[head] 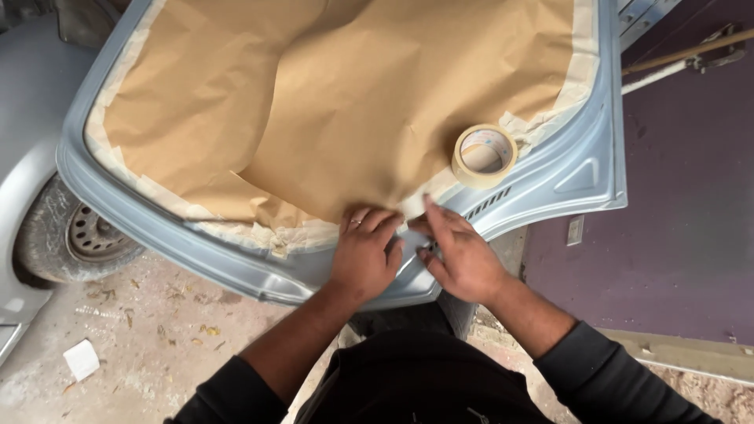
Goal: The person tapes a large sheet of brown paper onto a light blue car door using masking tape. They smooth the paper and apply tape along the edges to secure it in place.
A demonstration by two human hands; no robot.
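Observation:
A light blue car panel (581, 169) lies flat in front of me, its middle covered with brown masking paper (345, 102) edged in pale tape. My left hand (365, 255) presses flat on the paper's near edge, a ring on one finger. My right hand (459, 251) lies beside it, fingers stretched along a strip of masking tape (412, 206) at the paper's edge. A roll of masking tape (484, 155) rests on the paper just beyond my right hand.
A car wheel (75, 235) and grey bodywork stand at the left. The dusty concrete floor (157, 330) holds leaves and a white scrap (81, 359). A purple wall (683, 204) and a long stick (683, 55) are at the right.

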